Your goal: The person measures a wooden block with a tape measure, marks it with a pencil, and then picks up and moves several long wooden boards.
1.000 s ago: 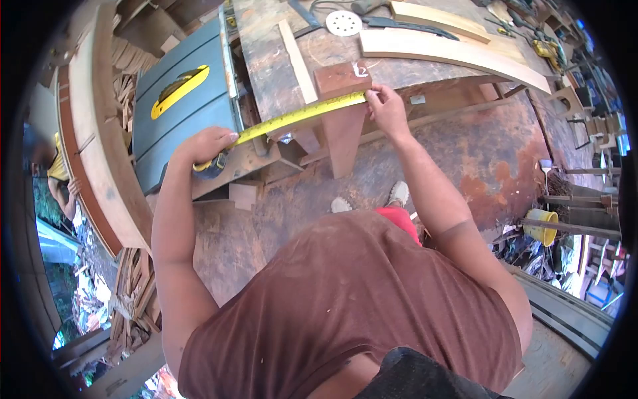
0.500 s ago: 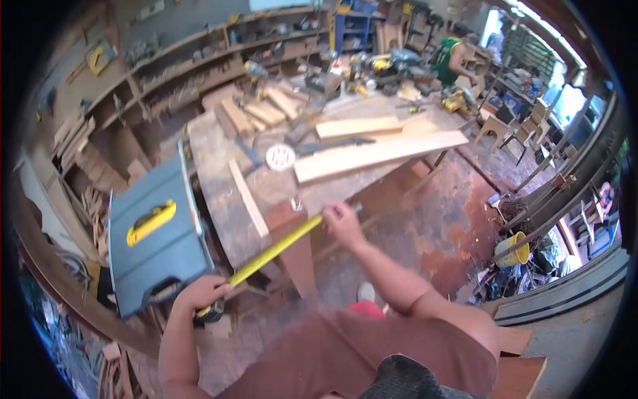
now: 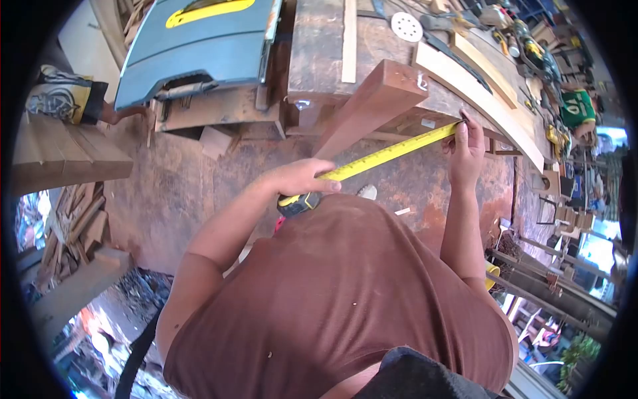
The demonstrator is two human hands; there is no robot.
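Observation:
A yellow tape measure blade [image 3: 399,147] runs pulled out in front of my chest, rising toward the right. My left hand [image 3: 302,178] is closed on the tape measure at its case end, thumb and fingers at the blade. The black and yellow case [image 3: 298,203] shows below that hand, close to my brown shirt. At the other end my right hand [image 3: 467,154] pinches the blade's tip. Just beyond the tape, a reddish-brown wooden post [image 3: 375,100] stands beside the workbench, a small pale mark on its top.
A wooden workbench [image 3: 316,50] holds long light boards [image 3: 475,90], a narrow strip [image 3: 349,43] and a white perforated disc [image 3: 407,26]. Left of it stands a grey table saw [image 3: 199,56] with a yellow insert. Scrap wood [image 3: 76,223] is piled at left; a person in green [image 3: 577,106] is far right.
My view has tilted down and turned, so the bench and saw sit higher. Both hands have come nearer my body, still holding the stretched tape.

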